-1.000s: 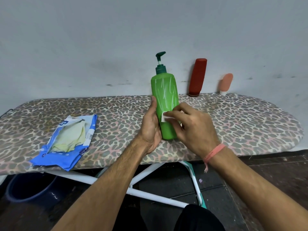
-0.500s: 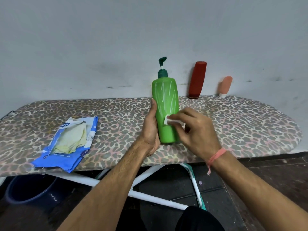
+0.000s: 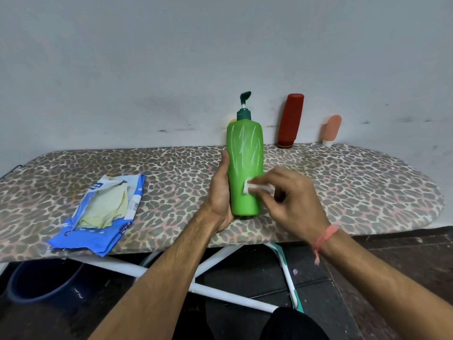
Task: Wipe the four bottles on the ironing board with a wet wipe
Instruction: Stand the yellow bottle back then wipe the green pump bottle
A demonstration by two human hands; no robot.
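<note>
A green pump bottle (image 3: 245, 158) stands upright on the leopard-print ironing board (image 3: 355, 182). My left hand (image 3: 219, 195) grips its left side. My right hand (image 3: 291, 197) pinches a small folded white wet wipe (image 3: 255, 188) and presses it against the lower front of the green bottle. A dark red bottle (image 3: 291, 120) and a small peach tube (image 3: 331, 130) lean against the wall at the back right. A sliver of a yellow object (image 3: 231, 119) shows behind the green bottle's shoulder.
An opened blue wet-wipe pack (image 3: 103, 212) lies on the board's left part. A grey wall (image 3: 171, 69) runs close behind the board. Below are the white board legs (image 3: 220, 294) and a dark blue bucket (image 3: 41, 283) on the floor.
The wipe and my right hand have shifted slightly right and down across the bottle's lower front. My left hand keeps its hold on the bottle.
</note>
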